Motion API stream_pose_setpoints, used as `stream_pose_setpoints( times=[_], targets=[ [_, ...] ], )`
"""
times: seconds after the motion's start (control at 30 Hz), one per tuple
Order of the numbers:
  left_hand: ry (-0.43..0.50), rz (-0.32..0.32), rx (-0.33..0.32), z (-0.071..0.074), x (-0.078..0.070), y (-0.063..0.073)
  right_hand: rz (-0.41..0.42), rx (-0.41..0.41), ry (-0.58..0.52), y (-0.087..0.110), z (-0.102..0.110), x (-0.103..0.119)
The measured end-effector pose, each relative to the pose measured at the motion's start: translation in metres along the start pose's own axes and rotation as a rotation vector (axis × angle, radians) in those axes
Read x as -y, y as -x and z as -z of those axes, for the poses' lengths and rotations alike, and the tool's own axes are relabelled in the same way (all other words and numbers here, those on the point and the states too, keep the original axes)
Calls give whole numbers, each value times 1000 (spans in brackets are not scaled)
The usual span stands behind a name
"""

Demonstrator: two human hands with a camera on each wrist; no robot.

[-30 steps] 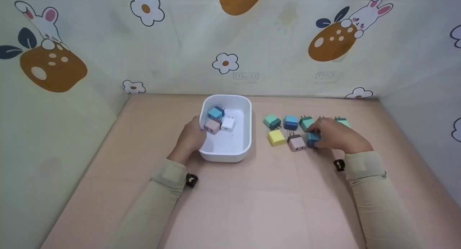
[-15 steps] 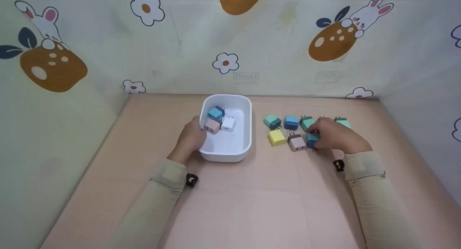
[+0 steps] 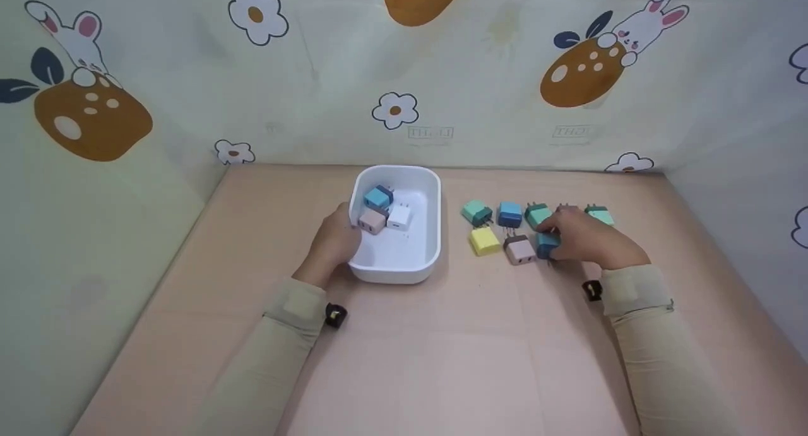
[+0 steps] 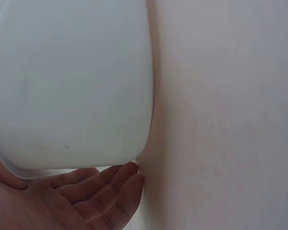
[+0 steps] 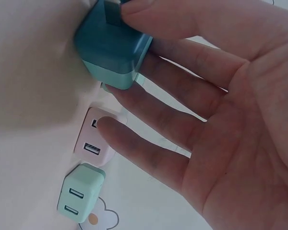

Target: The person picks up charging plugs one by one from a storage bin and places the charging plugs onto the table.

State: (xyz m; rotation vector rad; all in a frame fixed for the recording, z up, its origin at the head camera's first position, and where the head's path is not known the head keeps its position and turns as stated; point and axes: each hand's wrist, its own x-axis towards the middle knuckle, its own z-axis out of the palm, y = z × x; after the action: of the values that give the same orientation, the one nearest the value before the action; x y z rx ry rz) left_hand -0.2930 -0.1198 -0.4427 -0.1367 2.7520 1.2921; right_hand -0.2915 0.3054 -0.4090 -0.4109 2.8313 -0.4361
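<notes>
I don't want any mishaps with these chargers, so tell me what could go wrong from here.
The dark teal charger might twist or slip, because the right grip holds it beside its metal prong.

Lifting it could knock the pink charger lying close to its left in the head view.

If the left grip pulls on the side of the white container, the white charger lying inside may slide.

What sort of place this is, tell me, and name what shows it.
Likely a small, staged work booth: bunny-and-flower-printed walls close in a pinkish-tan work surface on three sides, with a white tray and plug adapters set out.
</notes>
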Motion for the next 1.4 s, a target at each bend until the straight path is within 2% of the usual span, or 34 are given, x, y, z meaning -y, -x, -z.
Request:
stream_pose_setpoints(
  times=[0.43, 0.93, 1.13, 1.4],
  targets=[
    [-3, 12, 9, 0, -2, 1, -49, 8, 8, 5, 2, 3],
    [-3, -1, 9, -1, -3, 1, -40, 0, -19, 8, 7, 4],
    [-20, -27, -3, 0, -2, 0, 23, -59, 6, 9, 11, 10],
    [-4, 1, 5, 0, -2, 2, 109, -136, 21, 4, 14, 41]
  ],
)
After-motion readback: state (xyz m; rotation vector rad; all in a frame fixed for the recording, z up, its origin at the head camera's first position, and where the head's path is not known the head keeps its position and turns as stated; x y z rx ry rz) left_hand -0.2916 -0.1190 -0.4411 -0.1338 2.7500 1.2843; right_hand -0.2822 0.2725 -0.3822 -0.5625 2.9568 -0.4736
